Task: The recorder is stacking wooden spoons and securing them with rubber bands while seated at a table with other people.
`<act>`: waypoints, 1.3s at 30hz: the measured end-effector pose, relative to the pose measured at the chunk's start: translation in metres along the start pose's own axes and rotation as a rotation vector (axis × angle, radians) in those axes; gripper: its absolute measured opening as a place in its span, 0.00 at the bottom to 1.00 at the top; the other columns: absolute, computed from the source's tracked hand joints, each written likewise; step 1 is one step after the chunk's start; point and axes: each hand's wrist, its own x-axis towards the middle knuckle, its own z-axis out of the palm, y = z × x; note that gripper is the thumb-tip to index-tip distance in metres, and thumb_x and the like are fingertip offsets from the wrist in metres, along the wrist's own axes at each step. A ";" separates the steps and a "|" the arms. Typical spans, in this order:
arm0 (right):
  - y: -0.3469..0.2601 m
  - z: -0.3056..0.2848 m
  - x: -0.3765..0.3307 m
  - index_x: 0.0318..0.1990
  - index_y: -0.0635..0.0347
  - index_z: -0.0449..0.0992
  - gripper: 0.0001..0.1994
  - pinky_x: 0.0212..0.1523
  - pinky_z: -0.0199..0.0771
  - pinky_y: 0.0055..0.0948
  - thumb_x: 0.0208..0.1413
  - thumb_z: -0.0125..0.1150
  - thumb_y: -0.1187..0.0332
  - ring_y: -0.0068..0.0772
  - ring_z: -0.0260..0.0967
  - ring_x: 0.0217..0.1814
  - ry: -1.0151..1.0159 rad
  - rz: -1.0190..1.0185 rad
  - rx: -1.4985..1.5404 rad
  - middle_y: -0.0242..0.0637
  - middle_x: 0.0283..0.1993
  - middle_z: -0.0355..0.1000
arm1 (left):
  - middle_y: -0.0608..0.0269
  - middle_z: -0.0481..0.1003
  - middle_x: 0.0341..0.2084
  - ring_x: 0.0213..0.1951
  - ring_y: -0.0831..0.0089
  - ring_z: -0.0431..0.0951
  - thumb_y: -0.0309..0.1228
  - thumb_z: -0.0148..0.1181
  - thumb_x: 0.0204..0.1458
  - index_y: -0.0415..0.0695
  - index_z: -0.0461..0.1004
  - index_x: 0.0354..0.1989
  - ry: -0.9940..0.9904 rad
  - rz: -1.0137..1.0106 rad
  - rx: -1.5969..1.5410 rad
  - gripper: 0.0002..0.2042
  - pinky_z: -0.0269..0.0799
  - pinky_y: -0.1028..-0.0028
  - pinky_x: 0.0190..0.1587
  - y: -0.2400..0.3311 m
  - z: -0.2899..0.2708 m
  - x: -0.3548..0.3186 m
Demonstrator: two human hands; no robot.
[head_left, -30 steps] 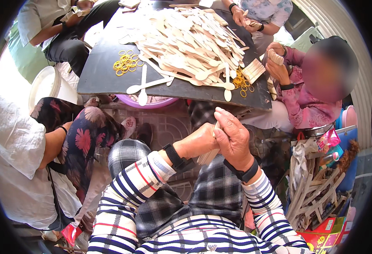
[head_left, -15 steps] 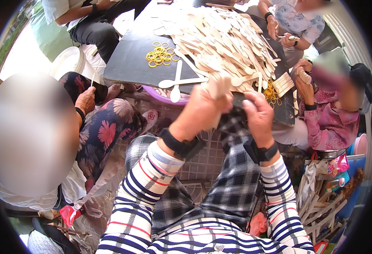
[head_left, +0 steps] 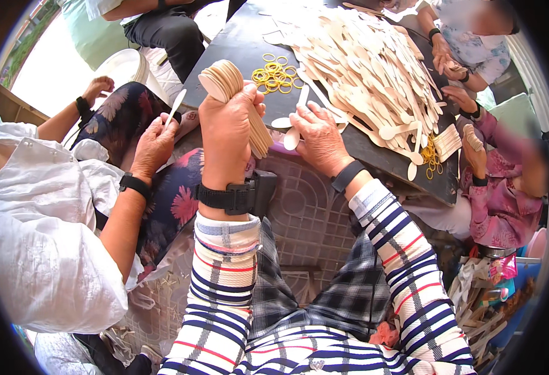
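My left hand (head_left: 224, 128) is closed around a bundle of wooden spoons (head_left: 222, 80), their rounded bowls stacked together at the top and the handles slanting down past my wrist. At the table's near edge, my right hand (head_left: 322, 139) reaches over a few loose wooden spoons (head_left: 291, 139), fingers apart and fingertips touching or just above them. Yellow rubber bands (head_left: 276, 76) lie loose on the dark table (head_left: 221, 53) beyond my hands. To their right spreads a big heap of wooden spoons (head_left: 362, 69).
A person at my left holds one spoon (head_left: 176, 105). Across and to the right, other people's hands (head_left: 453, 65) handle spoons. More yellow bands (head_left: 431, 156) and a small row of spoons (head_left: 448, 142) sit at the table's right edge. A purple basin rim (head_left: 281, 148) shows under the table.
My left hand has moved left and up with the spoon bundle. My right hand has gone left and forward to the loose spoons at the table edge. The view has shifted leftward.
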 end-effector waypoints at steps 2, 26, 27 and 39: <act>0.004 0.001 0.001 0.46 0.58 0.74 0.19 0.60 0.58 0.46 0.41 0.61 0.72 0.51 0.60 0.61 0.042 0.020 0.075 0.45 0.54 0.69 | 0.63 0.74 0.23 0.24 0.77 0.74 0.22 0.57 0.52 0.35 0.72 0.34 -0.002 -0.017 -0.009 0.04 0.71 0.78 0.28 -0.001 0.001 0.000; -0.023 -0.098 -0.010 0.27 0.68 0.74 0.08 0.22 0.64 0.31 0.53 0.56 0.71 0.31 0.64 0.16 0.417 0.417 0.722 0.47 0.16 0.64 | 0.64 0.76 0.36 0.38 0.74 0.76 0.24 0.58 0.53 0.38 0.72 0.43 -0.526 -0.329 -0.300 0.09 0.74 0.74 0.41 -0.045 0.041 -0.025; -0.026 -0.102 -0.013 0.30 0.67 0.75 0.07 0.23 0.65 0.32 0.52 0.55 0.71 0.36 0.66 0.18 0.425 0.377 0.620 0.48 0.18 0.65 | 0.64 0.76 0.36 0.38 0.74 0.76 0.24 0.58 0.53 0.38 0.72 0.43 -0.531 -0.329 -0.303 0.09 0.74 0.74 0.41 -0.047 0.043 -0.027; -0.024 -0.085 -0.045 0.47 0.66 0.75 0.18 0.62 0.56 0.43 0.48 0.49 0.73 0.58 0.60 0.57 0.458 0.355 0.413 0.59 0.55 0.65 | 0.61 0.75 0.40 0.42 0.72 0.76 0.24 0.55 0.55 0.38 0.70 0.47 -0.593 -0.447 -0.398 0.12 0.74 0.72 0.45 -0.058 0.052 -0.050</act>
